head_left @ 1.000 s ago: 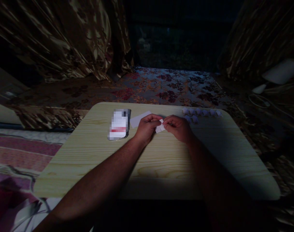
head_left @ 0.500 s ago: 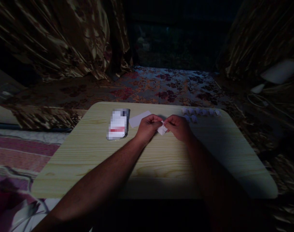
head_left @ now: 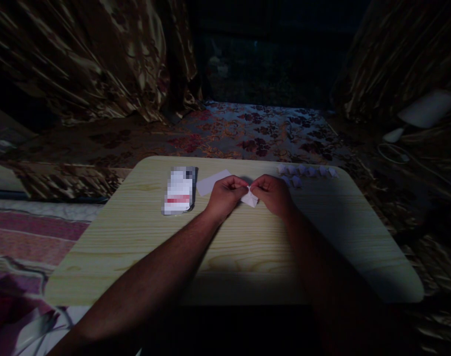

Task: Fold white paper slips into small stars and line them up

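Observation:
A small folded piece of white paper (head_left: 250, 198) is pinched between my two hands above the middle of the table. My left hand (head_left: 225, 195) grips its left upper edge between thumb and fingers. From the other side, my right hand (head_left: 272, 194) pinches the upper right part, close to the left fingertips. Part of the paper is hidden behind the fingers. A flat sheet of pale paper (head_left: 211, 182) lies just left of and behind my left hand. Beyond my right hand, several small folded white paper pieces (head_left: 311, 171) sit in two rows.
A phone-shaped object (head_left: 179, 190), blurred by pixels, lies on the light wooden table (head_left: 136, 237) at the left. Behind the table is a ledge with flowered cloth (head_left: 255, 128). A white lamp (head_left: 427, 111) with a cord stands at the right. Curtains hang on both sides.
The folded paper has turned a little in my fingers, its lower corner now pointing more to the right. Both hands keep their pinch. The view has shifted very slightly.

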`<state>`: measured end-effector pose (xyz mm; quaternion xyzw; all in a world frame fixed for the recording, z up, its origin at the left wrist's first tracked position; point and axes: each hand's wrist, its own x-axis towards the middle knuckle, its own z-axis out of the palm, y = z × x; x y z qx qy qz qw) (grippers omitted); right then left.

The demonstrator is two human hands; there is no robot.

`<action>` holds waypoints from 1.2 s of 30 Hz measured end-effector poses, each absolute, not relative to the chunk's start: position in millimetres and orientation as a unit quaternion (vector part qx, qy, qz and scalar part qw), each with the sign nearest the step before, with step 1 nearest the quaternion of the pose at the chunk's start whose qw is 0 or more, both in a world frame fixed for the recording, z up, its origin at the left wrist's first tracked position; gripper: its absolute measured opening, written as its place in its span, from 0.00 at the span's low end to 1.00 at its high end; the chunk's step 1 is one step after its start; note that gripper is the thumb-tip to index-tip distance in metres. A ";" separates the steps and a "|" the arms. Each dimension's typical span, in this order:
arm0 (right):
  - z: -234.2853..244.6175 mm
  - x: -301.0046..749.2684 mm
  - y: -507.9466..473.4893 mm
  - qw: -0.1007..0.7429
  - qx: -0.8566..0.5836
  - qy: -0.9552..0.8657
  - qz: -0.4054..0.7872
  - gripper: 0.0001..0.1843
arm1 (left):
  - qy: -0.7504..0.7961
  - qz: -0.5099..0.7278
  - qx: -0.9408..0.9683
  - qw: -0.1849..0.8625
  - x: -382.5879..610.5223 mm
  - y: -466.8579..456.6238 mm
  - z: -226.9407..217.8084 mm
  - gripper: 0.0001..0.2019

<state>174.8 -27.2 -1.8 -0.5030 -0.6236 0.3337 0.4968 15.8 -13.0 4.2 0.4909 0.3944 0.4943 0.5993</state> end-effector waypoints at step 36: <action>-0.8 177.1 -28.2 0.503 -0.507 -0.619 0.327 0.06 | 0.379 0.491 0.519 0.588 13.9 -13.3 1.9 0.10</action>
